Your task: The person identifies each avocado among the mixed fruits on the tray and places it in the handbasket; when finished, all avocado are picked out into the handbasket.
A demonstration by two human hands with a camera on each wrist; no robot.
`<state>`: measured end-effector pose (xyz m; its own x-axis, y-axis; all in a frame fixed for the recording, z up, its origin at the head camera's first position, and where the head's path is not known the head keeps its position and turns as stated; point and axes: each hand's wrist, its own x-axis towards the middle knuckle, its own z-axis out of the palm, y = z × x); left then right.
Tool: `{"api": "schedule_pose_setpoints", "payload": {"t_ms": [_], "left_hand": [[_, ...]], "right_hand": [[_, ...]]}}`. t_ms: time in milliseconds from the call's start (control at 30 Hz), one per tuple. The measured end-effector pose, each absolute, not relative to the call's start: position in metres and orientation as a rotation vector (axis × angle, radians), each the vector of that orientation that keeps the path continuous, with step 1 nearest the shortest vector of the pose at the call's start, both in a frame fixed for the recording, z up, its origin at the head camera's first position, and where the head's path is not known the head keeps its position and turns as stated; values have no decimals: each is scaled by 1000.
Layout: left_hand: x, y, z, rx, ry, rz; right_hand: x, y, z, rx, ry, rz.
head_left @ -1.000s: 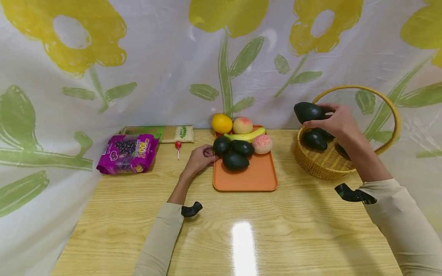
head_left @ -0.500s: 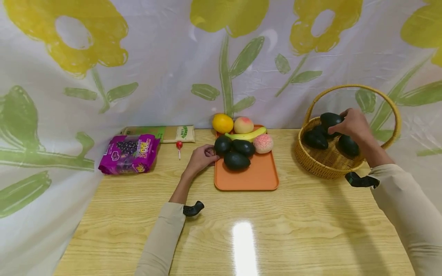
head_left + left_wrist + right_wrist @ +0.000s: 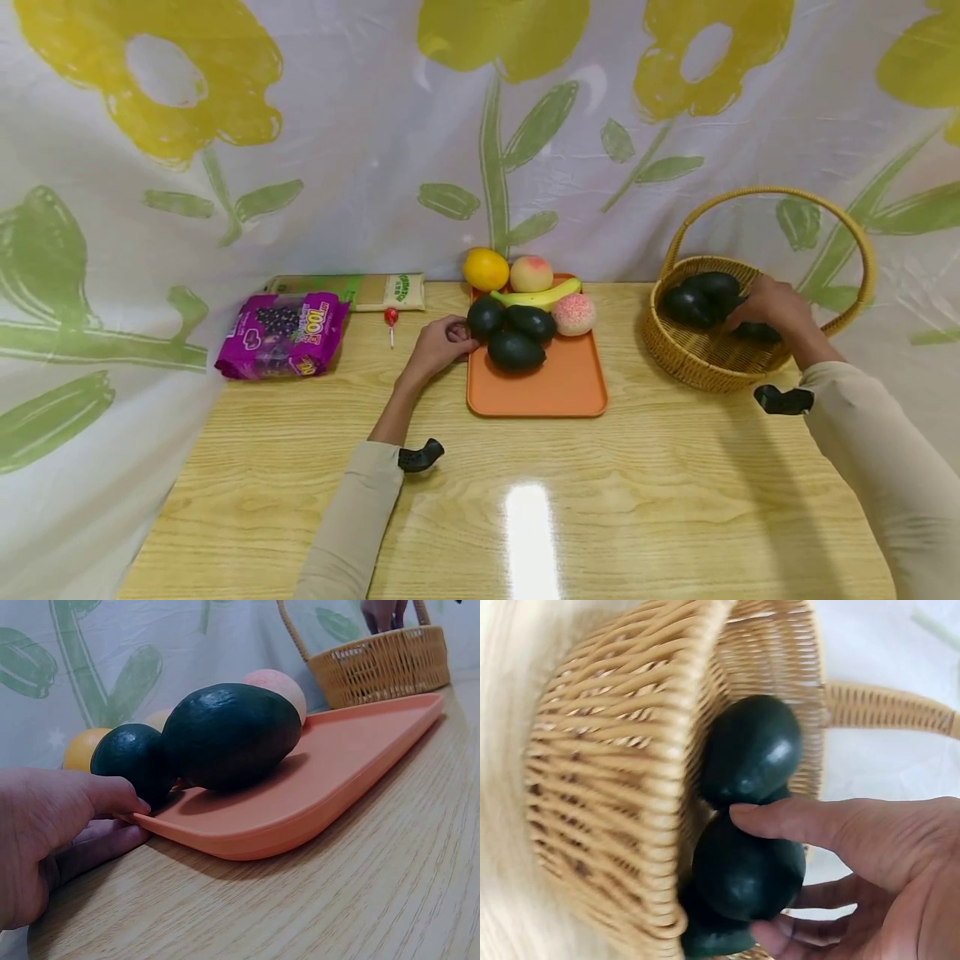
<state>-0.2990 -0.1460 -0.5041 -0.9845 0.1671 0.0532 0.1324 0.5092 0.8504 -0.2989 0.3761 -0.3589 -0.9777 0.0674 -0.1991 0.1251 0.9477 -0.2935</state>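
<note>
My left hand [image 3: 438, 348] pinches the left rim of an orange tray [image 3: 277, 825], thumb on top of the edge. Several dark green avocados [image 3: 516, 351] lie on the tray beside a banana [image 3: 536, 295], two peaches [image 3: 573, 314] and a yellow-orange fruit [image 3: 486, 269] at the back. Inside the wicker basket [image 3: 693, 371] at the right, my right hand [image 3: 772, 312] has thumb and fingers around a dark avocado [image 3: 746, 866]. Another avocado [image 3: 754, 750] sits just beyond the thumb, and one more [image 3: 712, 930] is partly hidden below.
The basket's tall arched handle [image 3: 862, 250] rises over my right hand. At the left are a purple grape-candy bag [image 3: 281, 333], a flat beige-green packet [image 3: 367, 292] and a red lollipop [image 3: 391, 317]. A flowered cloth [image 3: 345, 133] hangs along the table's back.
My right hand has carried an avocado from above the basket's left rim rightward and down into the basket. The left hand stays at the tray's edge.
</note>
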Motion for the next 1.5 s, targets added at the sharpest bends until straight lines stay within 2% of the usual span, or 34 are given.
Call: {"api": "schedule_pose_setpoints", "payload": {"t_ms": [367, 1033, 1500], "left_hand": [[-299, -146, -504, 263, 2684, 1517], [-299, -147, -504, 281, 2699, 1530], [-298, -146, -503, 271, 2691, 1524]], "right_hand": [[-298, 376, -375, 42, 2923, -426], [-293, 362, -360, 139, 2908, -279], [-278, 313, -338, 112, 2973, -269]]}}
